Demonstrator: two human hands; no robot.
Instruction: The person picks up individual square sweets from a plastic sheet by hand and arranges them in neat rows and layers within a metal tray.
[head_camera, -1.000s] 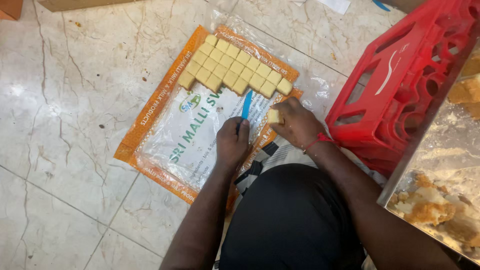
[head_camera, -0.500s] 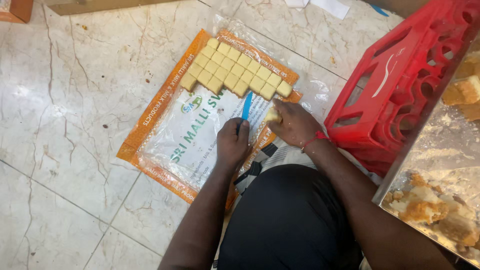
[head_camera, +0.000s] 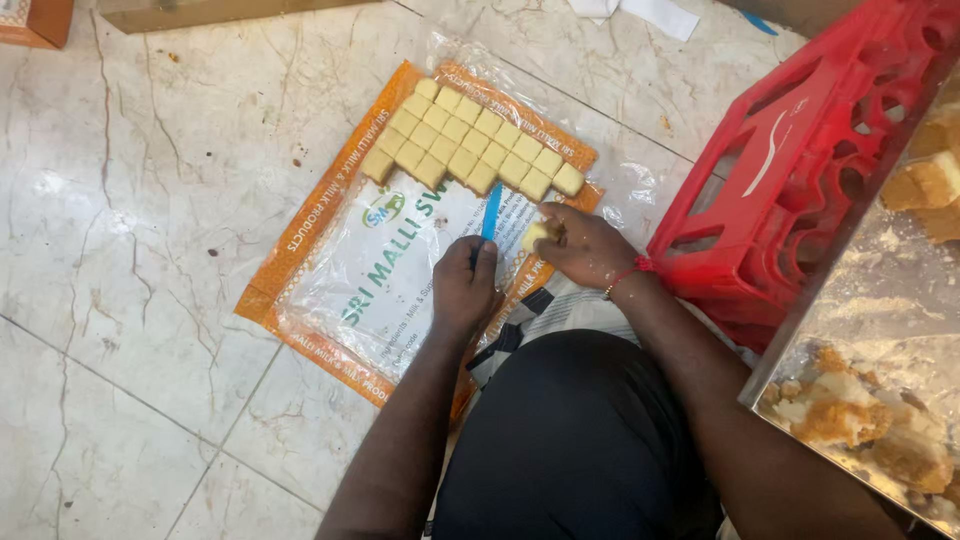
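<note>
My left hand (head_camera: 463, 290) grips the blue blade (head_camera: 490, 211); my right hand (head_camera: 585, 246) pinches a cube (head_camera: 537, 233), which should sit flush against the rows (head_camera: 470, 150) at upper centre.

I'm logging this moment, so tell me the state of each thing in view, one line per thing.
left hand: closed on the blue tool
blue tool: held, tip on the plastic sheet
right hand: gripping one pale cube
pale cube: in the fingers, apart from the rows
cut cubes: laid in tight rows
plastic sheet: flat on the floor
red crate: on its side
</note>
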